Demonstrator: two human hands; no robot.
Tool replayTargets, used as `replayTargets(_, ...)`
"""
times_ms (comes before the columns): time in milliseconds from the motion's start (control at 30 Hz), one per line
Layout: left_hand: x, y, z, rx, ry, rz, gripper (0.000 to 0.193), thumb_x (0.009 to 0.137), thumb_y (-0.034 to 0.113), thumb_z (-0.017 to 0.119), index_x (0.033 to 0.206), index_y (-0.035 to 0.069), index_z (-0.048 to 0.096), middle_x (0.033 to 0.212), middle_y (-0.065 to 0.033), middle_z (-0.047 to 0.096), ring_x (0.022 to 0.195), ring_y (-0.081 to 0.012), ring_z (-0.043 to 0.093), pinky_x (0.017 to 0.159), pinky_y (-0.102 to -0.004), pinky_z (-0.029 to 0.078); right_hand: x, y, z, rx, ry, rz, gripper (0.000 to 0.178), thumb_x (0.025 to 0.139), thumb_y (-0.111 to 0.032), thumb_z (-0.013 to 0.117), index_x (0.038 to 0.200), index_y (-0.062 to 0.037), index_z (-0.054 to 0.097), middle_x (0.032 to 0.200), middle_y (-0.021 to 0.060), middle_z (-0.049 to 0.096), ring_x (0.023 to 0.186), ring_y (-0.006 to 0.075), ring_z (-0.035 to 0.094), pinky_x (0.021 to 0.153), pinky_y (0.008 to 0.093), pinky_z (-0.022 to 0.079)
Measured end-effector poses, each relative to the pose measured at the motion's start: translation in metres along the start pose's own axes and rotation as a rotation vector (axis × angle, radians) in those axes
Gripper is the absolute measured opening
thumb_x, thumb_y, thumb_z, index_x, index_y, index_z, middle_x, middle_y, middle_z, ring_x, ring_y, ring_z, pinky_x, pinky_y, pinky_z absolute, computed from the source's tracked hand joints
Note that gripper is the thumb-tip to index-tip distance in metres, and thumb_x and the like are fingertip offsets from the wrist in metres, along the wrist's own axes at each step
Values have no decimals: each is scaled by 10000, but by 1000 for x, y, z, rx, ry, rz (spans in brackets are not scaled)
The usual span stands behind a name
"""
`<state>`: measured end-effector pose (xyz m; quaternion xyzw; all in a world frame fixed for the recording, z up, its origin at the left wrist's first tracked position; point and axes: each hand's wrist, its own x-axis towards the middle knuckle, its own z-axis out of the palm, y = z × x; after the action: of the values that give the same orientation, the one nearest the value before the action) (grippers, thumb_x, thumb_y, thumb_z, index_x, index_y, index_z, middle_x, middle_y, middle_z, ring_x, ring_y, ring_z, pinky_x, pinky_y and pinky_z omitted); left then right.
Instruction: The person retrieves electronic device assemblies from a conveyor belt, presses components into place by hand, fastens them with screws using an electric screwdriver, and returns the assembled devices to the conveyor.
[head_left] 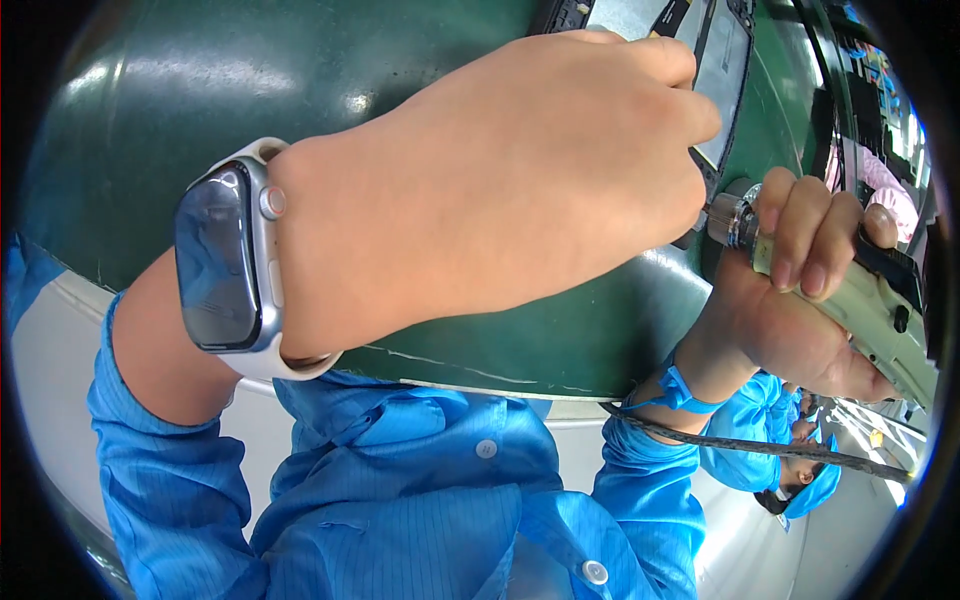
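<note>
Electric screwdriver (870, 300), pale greenish body with a metal chuck, sits at right of frame with its tip pressed toward the edge of a flat dark-framed device panel (722, 70) lying on the green work mat (560, 340). Right hand (800, 290) is wrapped around the driver's barrel, fingers curled over the top, thumb underneath: a firm full grasp. The tool looks rigid and moderately heavy, hard plastic shell, probably not slippery; best gripped mid-body as it is now, clear of the spinning chuck. Left hand (520, 190) is closed knuckles-up over the panel's near edge, seemingly pinning or pinching it right by the bit; what the fingertips hold is hidden, possibly a screw, can't tell. The panel looks thin, stiff and fragile, glass-like face, so edge holds only. Smartwatch (225, 260) with a white band on the left wrist, blue smock sleeves (400, 490) below. A dark cable (760, 445) runs across under the right wrist. Another person in a blue smock and cap (790, 470) at lower right.
</note>
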<state>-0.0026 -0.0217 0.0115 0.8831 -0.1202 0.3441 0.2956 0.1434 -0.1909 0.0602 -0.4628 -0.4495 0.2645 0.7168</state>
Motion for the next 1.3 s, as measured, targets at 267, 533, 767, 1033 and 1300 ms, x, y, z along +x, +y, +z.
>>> replayTargets(267, 0, -2, 0, 4, 2, 13, 126, 731, 126, 672, 762, 47, 766, 882, -54, 675, 946, -222, 632, 784, -337, 570, 1, -1, 6, -3, 27, 36, 950, 786, -889, 372, 1170, -64, 648, 671, -42, 492, 542, 92, 391, 627, 305, 303)
replayTargets(533, 0, -3, 0, -7, -22, 0, 125, 738, 130, 665, 764, 60, 765, 881, -49, 668, 946, -218, 627, 792, -335, 564, 5, 2, 1, -11, -49, 32, 1041, 762, -944, 352, 1224, -56, 634, 683, -46, 497, 563, 92, 403, 646, 309, 324)
replayTargets(767, 15, 0, -2, -128, -360, -188, 258, 671, 119, 798, 909, 69, 711, 1136, -71, 621, 1125, -268, 576, 874, -387, 534, 7, 0, -5, -13, -148, 33, 1079, 774, -939, 352, 1310, -34, 594, 703, -45, 515, 578, 97, 416, 650, 319, 333)
replayTargets(1033, 18, 17, 10, -42, -253, -184, 285, 675, 114, 796, 943, 64, 710, 1174, -75, 614, 1148, -292, 570, 900, -422, 516, 0, 1, -1, 85, -58, -44, 1130, 776, -941, 388, 1352, 19, 543, 731, -8, 537, 581, 114, 438, 638, 311, 344)
replayTargets(1300, 15, 22, 6, -40, -271, -219, 368, 643, 69, 827, 997, 54, 726, 1291, -85, 608, 1231, -324, 550, 956, -443, 497, -20, -31, -23, 15, 202, -133, 1113, 756, -955, 381, 1309, -3, 540, 700, -7, 512, 581, 119, 431, 673, 329, 327)
